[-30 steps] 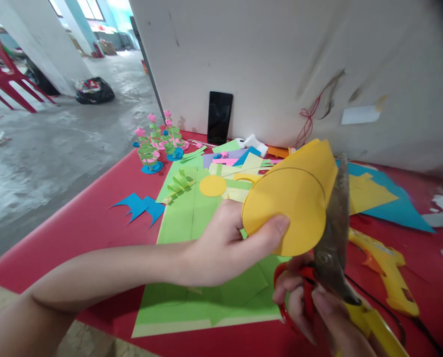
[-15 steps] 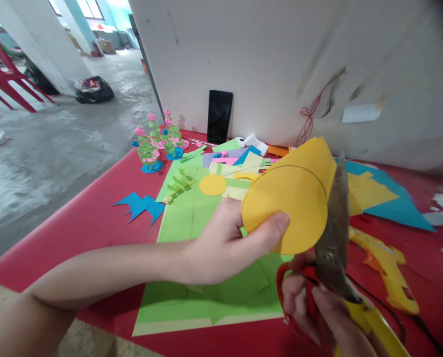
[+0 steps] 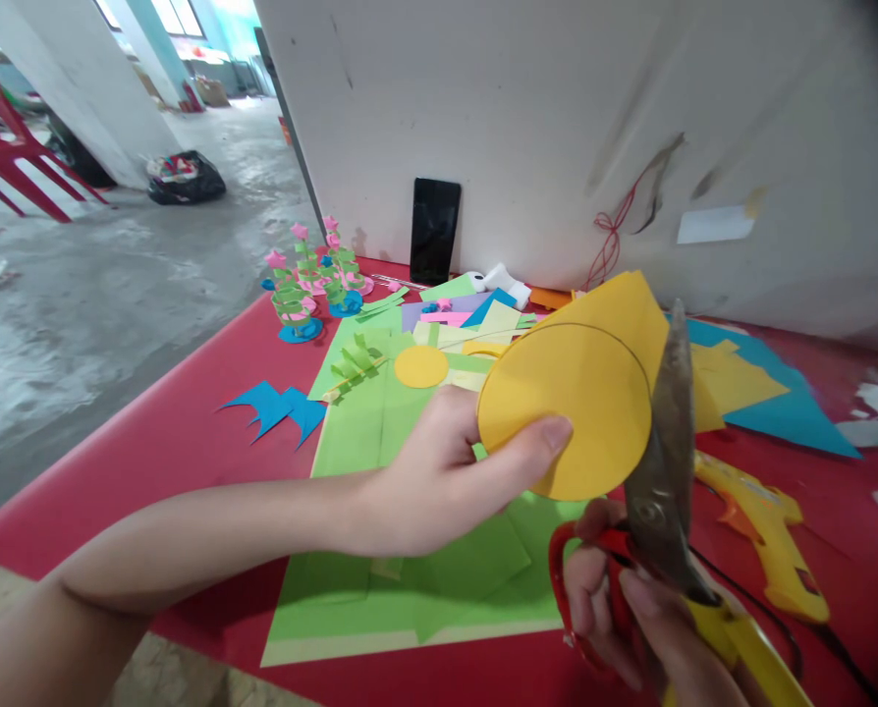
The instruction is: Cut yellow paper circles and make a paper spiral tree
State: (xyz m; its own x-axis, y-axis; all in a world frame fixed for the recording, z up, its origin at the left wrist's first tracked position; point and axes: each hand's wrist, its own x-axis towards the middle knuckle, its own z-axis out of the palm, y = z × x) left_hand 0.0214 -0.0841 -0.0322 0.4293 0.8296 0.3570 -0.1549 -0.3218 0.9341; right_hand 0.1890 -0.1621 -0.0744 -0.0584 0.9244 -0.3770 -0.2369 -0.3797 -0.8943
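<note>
My left hand pinches a yellow paper sheet between thumb and fingers, holding it up over the table. A pencilled circle is drawn on it and its lower edge is cut round. My right hand grips scissors with red and yellow handles. The blades point upward along the paper's right edge. A smaller yellow paper disc lies on the green paper sheets below.
A red table carries coloured paper scraps, a blue cut-out, green-and-pink paper spiral flowers, a yellow glue gun at right and a blue sheet. A black phone leans on the white wall. Concrete floor lies left.
The scissors' blades have crept a little further up along the yellow paper's right edge, and the paper has turned slightly in my left hand.
</note>
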